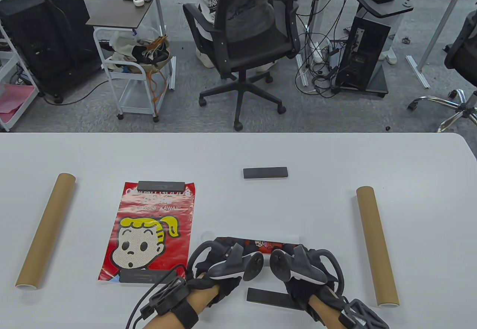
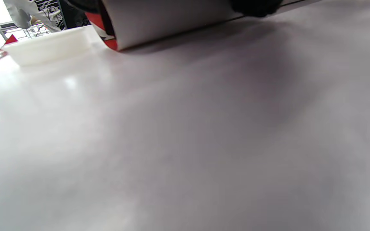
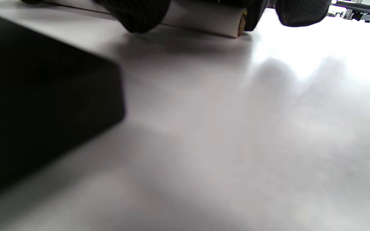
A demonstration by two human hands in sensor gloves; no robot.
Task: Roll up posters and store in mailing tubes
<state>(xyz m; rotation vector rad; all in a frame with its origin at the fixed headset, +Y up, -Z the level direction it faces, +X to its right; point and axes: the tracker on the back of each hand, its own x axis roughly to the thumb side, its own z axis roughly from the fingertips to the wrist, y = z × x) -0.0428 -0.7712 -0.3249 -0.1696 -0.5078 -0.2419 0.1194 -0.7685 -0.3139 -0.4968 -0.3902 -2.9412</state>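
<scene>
Risk first: your roll can go cone-shaped if one hand pushes ahead of the other, and then it likely won't slide into a tube. Ease your press and the paper will probably spring open.

Your left hand (image 1: 220,265) and right hand (image 1: 302,265) both rest on the rolled poster (image 1: 261,243), low centre on the tabletop (image 1: 335,157). Fingers are hidden under the trackers; can't tell if they're apart or together.

The poster looks almost fully rolled, white back outward, red print at the end (image 2: 109,43).

Right tube (image 1: 376,245) lies near, left tube (image 1: 46,230) well apart. Flat red poster (image 1: 149,228) waits, bars on both ends.
</scene>
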